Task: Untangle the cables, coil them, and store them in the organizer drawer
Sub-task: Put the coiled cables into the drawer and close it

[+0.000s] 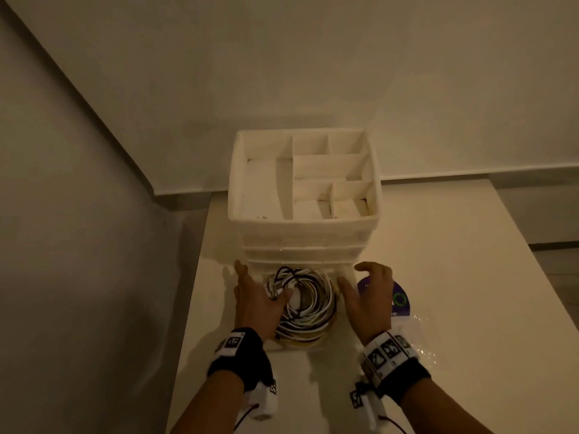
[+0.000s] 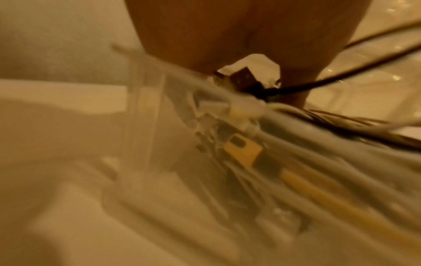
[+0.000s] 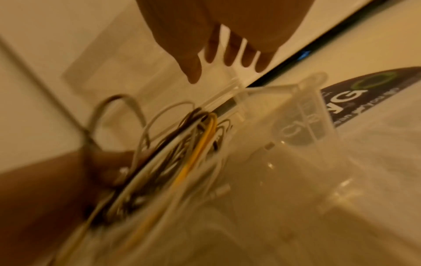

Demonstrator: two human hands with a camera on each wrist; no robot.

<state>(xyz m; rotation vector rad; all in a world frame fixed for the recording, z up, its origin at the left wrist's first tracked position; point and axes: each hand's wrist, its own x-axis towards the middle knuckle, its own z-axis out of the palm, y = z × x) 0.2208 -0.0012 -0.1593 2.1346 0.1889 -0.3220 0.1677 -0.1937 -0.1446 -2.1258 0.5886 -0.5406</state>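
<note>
Dim warm light falls on a pale tabletop [image 1: 454,245] set in a wall corner. My left hand [image 1: 257,303] rests on the left side of the coiled cables [image 1: 305,303], thumb pressing into the coil, fingers straight and gripping nothing. My right hand [image 1: 368,299] hovers just right of the coil, fingers relaxed and spread, holding nothing.

Those cables lie in the pulled-out bottom drawer [image 1: 344,272] near the tabletop's front edge, below the organizer [image 1: 304,236] with its open divided tray. Coiling looks done; I judge this the storing step. Next I would tuck the raised loops down, then push the drawer shut.

Only the right wrist view shows a yellow cable [image 3: 200,149] and loops [image 3: 118,108] standing above the drawer wall [image 3: 305,115]; the left wrist view shows plugs [image 2: 243,151] up close. A plastic bag [image 1: 404,311] lies to the right.
</note>
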